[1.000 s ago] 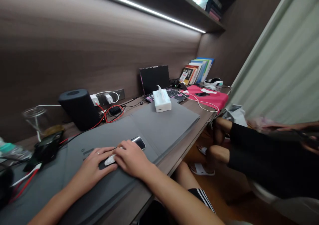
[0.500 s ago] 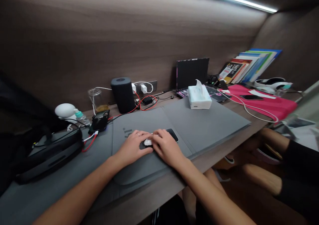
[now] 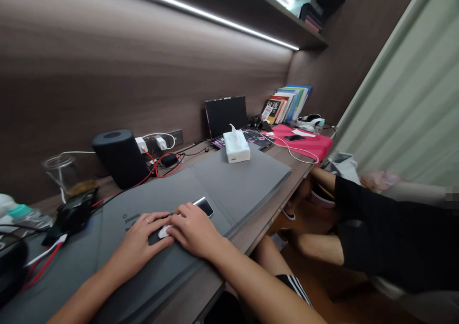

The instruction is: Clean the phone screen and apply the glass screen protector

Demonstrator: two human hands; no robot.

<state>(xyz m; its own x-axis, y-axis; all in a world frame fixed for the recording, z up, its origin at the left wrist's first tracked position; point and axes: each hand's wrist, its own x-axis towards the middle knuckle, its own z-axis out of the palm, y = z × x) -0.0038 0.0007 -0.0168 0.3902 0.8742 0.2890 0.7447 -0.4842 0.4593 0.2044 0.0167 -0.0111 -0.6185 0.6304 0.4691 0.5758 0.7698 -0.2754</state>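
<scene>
A dark-screened smartphone (image 3: 204,206) lies flat on the grey desk mat (image 3: 168,187), partly covered by both hands. My left hand (image 3: 140,240) steadies its near left end, thumb on one side and fingers along the other. A crumpled white tissue (image 3: 164,231) is pressed against the phone's surface beneath the bent fingers of my right hand (image 3: 191,229). My two hands meet over the phone, and the fingertips of the right hand are partly hidden.
Behind the mat stand a black speaker (image 3: 119,159), a glass jar (image 3: 60,171) and an open laptop (image 3: 225,116). A tissue pack (image 3: 236,147) sits at the mat's back. Cables run along the wall. Another person's arm (image 3: 319,247) is at the right, beyond the desk edge.
The view has swung to the right, so the desk items shift left and more of the other person shows. Both hands stay on the phone, with the tissue still under the right fingers.
</scene>
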